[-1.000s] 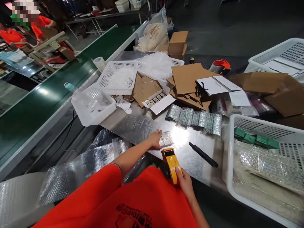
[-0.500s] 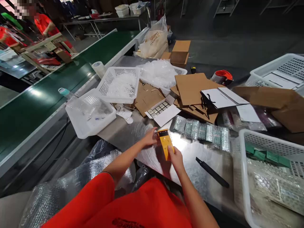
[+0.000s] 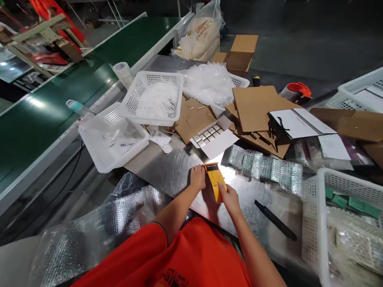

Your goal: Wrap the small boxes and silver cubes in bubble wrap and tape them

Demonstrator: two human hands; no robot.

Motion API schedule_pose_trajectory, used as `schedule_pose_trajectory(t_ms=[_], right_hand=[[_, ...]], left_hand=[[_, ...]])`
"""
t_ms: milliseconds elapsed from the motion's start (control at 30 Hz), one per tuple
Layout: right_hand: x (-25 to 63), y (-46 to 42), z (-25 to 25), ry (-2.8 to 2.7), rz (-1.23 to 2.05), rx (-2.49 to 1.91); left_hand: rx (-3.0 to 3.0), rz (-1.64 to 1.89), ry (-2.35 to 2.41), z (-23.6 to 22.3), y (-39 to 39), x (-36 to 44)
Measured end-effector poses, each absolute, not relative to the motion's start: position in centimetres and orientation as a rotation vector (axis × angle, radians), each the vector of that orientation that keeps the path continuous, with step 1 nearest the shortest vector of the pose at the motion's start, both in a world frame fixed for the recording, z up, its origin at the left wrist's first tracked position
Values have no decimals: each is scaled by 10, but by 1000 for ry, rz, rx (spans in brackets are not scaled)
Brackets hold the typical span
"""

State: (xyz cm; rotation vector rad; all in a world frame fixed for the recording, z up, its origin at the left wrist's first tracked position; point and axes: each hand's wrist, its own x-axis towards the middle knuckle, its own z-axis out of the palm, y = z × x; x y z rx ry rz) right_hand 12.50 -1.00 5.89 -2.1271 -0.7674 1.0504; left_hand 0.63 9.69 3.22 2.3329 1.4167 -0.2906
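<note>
Yellow handheld device (image 3: 214, 181) gripped by R hand (image 3: 229, 199), fingers closed; L hand (image 3: 197, 177) flat beside, fingers extended.

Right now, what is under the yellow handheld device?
Steel table top shows around the yellow handheld device, held by the right hand; what lies directly beneath it is covered and cannot be seen.

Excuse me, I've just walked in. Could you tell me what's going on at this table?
A person at a steel table holds a yellow handheld device in their right hand, with their left hand resting right beside it. A row of bubble-wrapped packets lies just beyond the hands. To the right stands a white plastic basket holding more bubble wrap.
</note>
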Motion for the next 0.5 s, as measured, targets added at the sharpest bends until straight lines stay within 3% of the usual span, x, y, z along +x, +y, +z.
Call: schedule_pose_trajectory(t_ms=[267, 500], right_hand=[[120, -101, 61, -636, 1173, -2044], [116, -91, 48, -541, 1168, -2045]], left_hand=[[2346, -263, 1392, 31, 93, 7], [2181, -620, 1075, 46, 151, 19]])
